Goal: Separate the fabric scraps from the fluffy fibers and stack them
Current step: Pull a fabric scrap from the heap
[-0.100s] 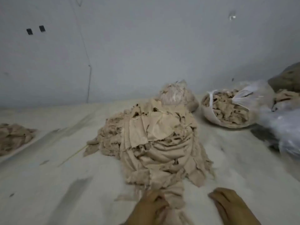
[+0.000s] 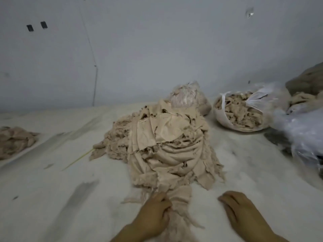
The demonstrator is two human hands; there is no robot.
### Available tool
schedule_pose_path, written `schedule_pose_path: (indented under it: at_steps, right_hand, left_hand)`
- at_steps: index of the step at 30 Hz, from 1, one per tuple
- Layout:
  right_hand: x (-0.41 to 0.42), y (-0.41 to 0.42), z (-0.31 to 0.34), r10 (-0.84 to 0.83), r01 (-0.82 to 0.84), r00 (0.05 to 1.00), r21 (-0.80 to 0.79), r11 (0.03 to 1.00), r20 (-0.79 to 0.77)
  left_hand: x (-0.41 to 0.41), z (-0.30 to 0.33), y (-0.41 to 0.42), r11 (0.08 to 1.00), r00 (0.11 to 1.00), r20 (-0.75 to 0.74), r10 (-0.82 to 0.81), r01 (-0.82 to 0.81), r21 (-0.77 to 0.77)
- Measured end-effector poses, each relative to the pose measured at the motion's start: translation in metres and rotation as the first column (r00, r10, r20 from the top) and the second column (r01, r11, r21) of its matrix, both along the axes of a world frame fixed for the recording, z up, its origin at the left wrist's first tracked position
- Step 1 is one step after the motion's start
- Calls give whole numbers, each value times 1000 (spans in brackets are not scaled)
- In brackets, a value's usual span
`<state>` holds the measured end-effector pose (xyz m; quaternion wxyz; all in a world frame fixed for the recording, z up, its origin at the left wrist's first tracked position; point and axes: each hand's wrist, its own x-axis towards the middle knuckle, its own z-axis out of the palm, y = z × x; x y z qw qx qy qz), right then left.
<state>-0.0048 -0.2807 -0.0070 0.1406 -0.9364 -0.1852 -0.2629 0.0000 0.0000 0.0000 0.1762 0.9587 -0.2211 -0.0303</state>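
Note:
A big beige heap of fabric scraps (image 2: 166, 147) mixed with fluffy fibers lies in the middle of the white surface. One long strip of fabric (image 2: 180, 198) trails from the heap's near edge toward me. My left hand (image 2: 153, 217) grips this strip, fingers curled round its left side. To the right, my right hand (image 2: 243, 212) rests palm down on the surface with relaxed fingers, holding nothing and apart from the strip. A smaller flat stack of beige fabric (image 2: 15, 140) sits at the far left edge.
A white sack (image 2: 239, 112) full of beige fluff stands at the back right, with a tied clear bag (image 2: 188, 96) behind the heap. Crumpled clear plastic (image 2: 304, 133) and a dark bundle (image 2: 307, 81) crowd the right edge. A grey wall (image 2: 157, 49) closes the back.
Both hands have come slightly further into view; the heap and bags lie as before.

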Motion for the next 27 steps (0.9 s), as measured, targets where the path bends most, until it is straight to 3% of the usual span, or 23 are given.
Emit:
schedule_pose_path:
  at_steps: [4,7,12,14,16,18,20,22,24,25,27]
  right_hand:
    - [23,-15,-2,-24,71,896,90,993,-444]
    - [52,-12,8,2,174,863,301,937,-505]
    - [105,-4,15,-42,319,793,356,878,-608]
    - [111,-4,13,-52,282,818,321,904,-572]
    - [108,-13,6,111,172,849,469,866,-517]
    - [99,-28,-1,372,2,801,623,782,-469]
    - [88,-43,-4,623,-131,644,738,662,-444]
    - [84,-50,-1,771,-38,529,898,437,-353]
    - [90,-56,1,752,189,592,957,221,-290]
    - [94,-58,3,709,250,643,955,162,-288]
    - [96,-56,4,623,220,724,955,199,-297]
  left_hand:
    - [9,27,-14,993,996,-66,68,-61,99]
    - [29,38,-40,992,991,41,124,-124,-1]
    - [56,35,-111,990,989,146,29,-9,-139]
    - [67,34,-131,986,985,168,47,-19,-165]
    - [79,36,-143,991,988,152,33,-13,-130]
    - [95,36,-152,997,988,148,-41,50,-57]
    - [109,39,-159,990,984,117,-132,125,64]
    - [122,40,-162,986,990,64,-123,114,123]
    - [131,34,-157,998,999,53,-2,-1,60]
    - [131,30,-152,998,996,47,70,-70,-4]
    - [126,18,-145,972,984,2,176,-173,-160]
